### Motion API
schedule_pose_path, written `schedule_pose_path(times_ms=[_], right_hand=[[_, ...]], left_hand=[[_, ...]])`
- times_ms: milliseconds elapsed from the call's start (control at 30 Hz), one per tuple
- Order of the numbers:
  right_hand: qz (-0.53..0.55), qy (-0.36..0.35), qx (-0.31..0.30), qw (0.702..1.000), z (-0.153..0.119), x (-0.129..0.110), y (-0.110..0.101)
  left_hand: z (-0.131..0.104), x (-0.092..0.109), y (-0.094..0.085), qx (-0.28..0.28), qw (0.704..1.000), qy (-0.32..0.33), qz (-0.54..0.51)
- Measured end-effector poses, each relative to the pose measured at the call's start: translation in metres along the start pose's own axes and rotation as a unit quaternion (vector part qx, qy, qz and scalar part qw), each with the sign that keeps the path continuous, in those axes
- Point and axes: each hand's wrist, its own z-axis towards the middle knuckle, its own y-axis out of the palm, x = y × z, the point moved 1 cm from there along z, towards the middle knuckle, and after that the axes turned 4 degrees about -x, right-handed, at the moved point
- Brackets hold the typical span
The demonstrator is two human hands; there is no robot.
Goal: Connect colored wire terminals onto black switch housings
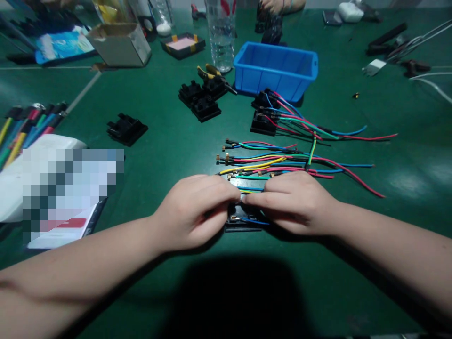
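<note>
Low in the middle of the table, a black plastic socket housing [244,224] lies between my hands, partly covered by them. My left hand [197,212] is closed around its left side, fingertips at the upper edge. From the right, my right hand [300,202] pinches what looks like a wire end against the housing; the fingers hide most of it. A blue wire [252,221] with a brass terminal is attached at the housing's front and runs under my right hand. Just beyond my hands lie several coloured wires [261,160] with brass terminals.
Two wired black housings [263,121] sit before a blue bin [275,66]. Several bare housings [205,107] lie left of it, with yellow-handled pliers [212,73] on them. One more housing [126,128], a phone [76,202] and a bottle [221,37] stand about. A person's hand [277,5] shows at the back.
</note>
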Motion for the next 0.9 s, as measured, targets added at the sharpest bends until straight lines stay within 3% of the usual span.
schedule_pose_path(times_ms=[533, 900], right_hand=[[0.004, -0.01, 0.005, 1.0, 0.0004, -0.0012, 0.0016], [-0.001, -0.011, 0.001, 1.0, 0.0026, -0.0019, -0.0006]], left_hand=[[0.004, 0.0054, -0.0009, 0.028, 0.999, 0.031, 0.017], [0.0051, 0.0042, -0.0011, -0.008, 0.997, -0.067, 0.041]])
